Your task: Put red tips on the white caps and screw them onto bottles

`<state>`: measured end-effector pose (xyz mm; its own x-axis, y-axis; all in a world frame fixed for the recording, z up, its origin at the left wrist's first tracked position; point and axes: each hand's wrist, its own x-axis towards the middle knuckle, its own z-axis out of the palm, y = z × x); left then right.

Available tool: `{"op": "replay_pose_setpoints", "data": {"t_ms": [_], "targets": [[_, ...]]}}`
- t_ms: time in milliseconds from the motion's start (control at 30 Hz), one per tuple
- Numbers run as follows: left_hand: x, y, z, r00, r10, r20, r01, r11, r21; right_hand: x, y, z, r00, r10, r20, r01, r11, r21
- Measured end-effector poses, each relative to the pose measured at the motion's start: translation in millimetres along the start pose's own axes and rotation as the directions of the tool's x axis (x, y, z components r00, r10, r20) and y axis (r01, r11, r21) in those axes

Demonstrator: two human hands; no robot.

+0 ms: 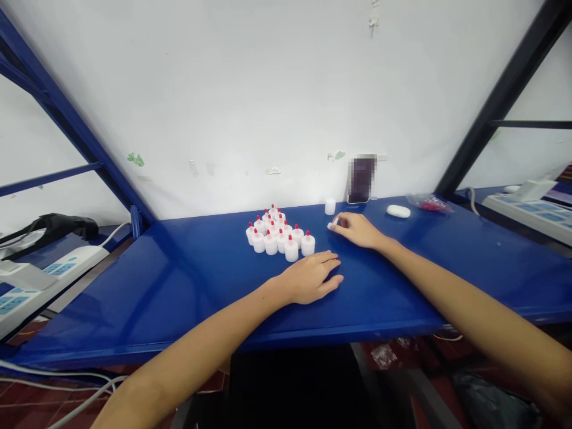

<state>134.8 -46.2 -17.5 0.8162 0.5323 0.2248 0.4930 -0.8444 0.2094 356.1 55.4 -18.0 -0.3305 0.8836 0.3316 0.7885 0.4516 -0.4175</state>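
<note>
A cluster of small white bottles with red tips (270, 242) stands upright on the blue table (201, 286), left of centre. My left hand (313, 277) rests just in front of the nearest bottles, palm down, fingers spread and holding nothing. Farther right, the fingers of my right hand (357, 229) are pinched on a small white piece (332, 226) at the tabletop. Most of that piece is hidden, so its exact kind does not show. Behind my right hand a plain white bottle or cap (330, 207) stands upright with no red tip.
A phone (361, 179) leans against the wall at the back. To its right lie a white oval case (398, 211) and a clear bag of red pieces (429, 204). Power strips (67, 268) sit beyond the table's left and right ends. Blue metal posts frame the left side.
</note>
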Motion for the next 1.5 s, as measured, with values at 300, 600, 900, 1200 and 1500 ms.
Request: {"op": "replay_pose_setpoints", "data": {"t_ms": [300, 600, 900, 1200, 1500], "targets": [[-3, -1, 0.2, 0.994, 0.009, -0.110, -0.019, 0.996, -0.088, -2, -8, 1, 0.999, -0.039, -0.014, 0.039, 0.999, 0.017], [-1, 3, -5.3, 0.719, 0.098, -0.688, -0.178, 0.983, -0.046, -12, -29, -2, 0.995, -0.068, -0.067, 0.083, 0.963, 0.254], [0, 0, -14.5, 0.583, -0.107, -0.806, 0.050, 0.994, -0.096, -29, -59, -11, 0.903, -0.363, -0.231, 0.384, 0.922, 0.053], [2, -2, -9.0, 0.532, -0.261, -0.805, -0.039, 0.943, -0.332, -32, -64, -11, 0.750, -0.635, -0.182, 0.611, 0.772, -0.174], [1, -6, -7.7, 0.567, -0.144, -0.811, -0.037, 0.979, -0.200, -32, -67, -7, 0.759, -0.617, -0.207, 0.596, 0.787, -0.159]]}}
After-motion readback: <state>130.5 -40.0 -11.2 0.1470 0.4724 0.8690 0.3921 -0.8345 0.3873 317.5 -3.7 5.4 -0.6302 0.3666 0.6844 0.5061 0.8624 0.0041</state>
